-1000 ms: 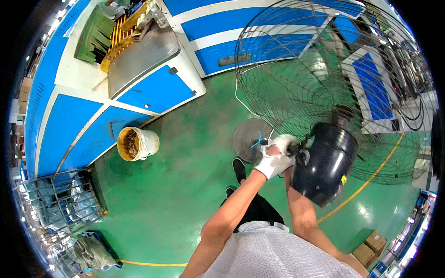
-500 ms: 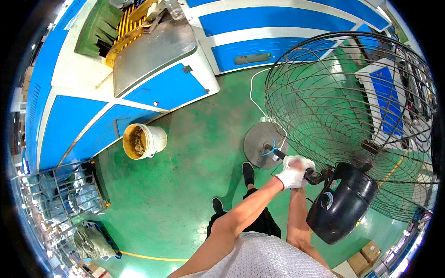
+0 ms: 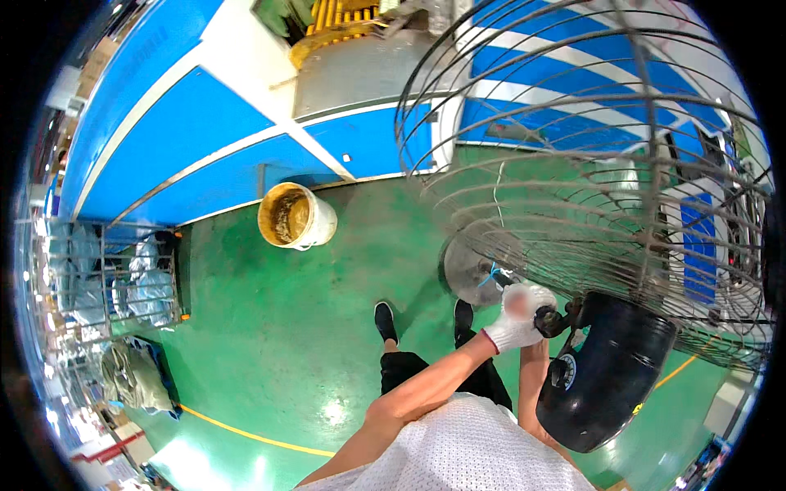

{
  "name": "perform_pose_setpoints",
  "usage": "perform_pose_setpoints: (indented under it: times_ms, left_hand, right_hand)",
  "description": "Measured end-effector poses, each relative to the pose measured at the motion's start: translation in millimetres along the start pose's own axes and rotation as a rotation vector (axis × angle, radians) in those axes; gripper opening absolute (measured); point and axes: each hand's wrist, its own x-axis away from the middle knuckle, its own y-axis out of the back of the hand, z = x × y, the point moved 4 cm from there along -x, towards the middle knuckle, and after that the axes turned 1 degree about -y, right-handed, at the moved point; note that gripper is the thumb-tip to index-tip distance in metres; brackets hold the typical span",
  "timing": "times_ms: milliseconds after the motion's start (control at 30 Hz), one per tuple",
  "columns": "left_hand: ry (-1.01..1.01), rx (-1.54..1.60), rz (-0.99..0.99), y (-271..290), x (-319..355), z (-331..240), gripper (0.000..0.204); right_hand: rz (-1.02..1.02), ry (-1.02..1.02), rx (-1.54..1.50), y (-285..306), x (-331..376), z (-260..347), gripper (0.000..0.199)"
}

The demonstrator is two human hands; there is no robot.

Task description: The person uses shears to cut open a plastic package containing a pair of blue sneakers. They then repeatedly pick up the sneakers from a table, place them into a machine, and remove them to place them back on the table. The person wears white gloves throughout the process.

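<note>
A large floor-standing fan fills the right side, with a black wire cage (image 3: 573,188), a black motor housing (image 3: 610,372) and a round grey base (image 3: 471,266). My left hand (image 3: 514,319), in a white glove with a red-edged cuff, is closed around the fan's pole just below the motor's neck. A blue tie (image 3: 490,275) is knotted on the pole beyond that hand. My right forearm (image 3: 532,380) reaches up beside the motor housing. The right hand itself is hidden behind the left glove and the pole.
Blue-and-white machine cabinets (image 3: 164,147) line the far side. A white bucket (image 3: 321,222) with a dirty yellowish inside stands before them. At left are a wire cage cart (image 3: 106,278) of bluish bags and a bundled grey cloth (image 3: 131,372). A white cable (image 3: 498,192) trails beyond the base.
My view has turned, and the bucket and cabinets now sit farther right and higher. The fan's cage has swung left across the cabinets. My feet have stepped; the left grip stays on the pole.
</note>
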Motion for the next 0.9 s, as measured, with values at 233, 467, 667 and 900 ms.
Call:
perform_pose_setpoints:
  times_ms: [233, 467, 667, 900]
  left_hand:
    - [0.046, -0.006, -0.265, 85, 27, -80, 0.028]
    - [0.139, -0.093, -0.33, 143, 39, -115, 0.02]
    - [0.154, -0.027, -0.353, 160, 48, -121, 0.023]
    - [0.333, -0.21, -0.299, 100, 104, -55, 0.041]
  right_hand:
    - [0.125, -0.059, 0.087, -98, 41, 2, 0.03]
    - [0.127, -0.148, 0.157, -136, 91, 7, 0.03]
    - [0.041, -0.157, 0.172, -117, 131, 27, 0.03]
    - [-0.05, -0.15, 0.12, -95, 146, 36, 0.03]
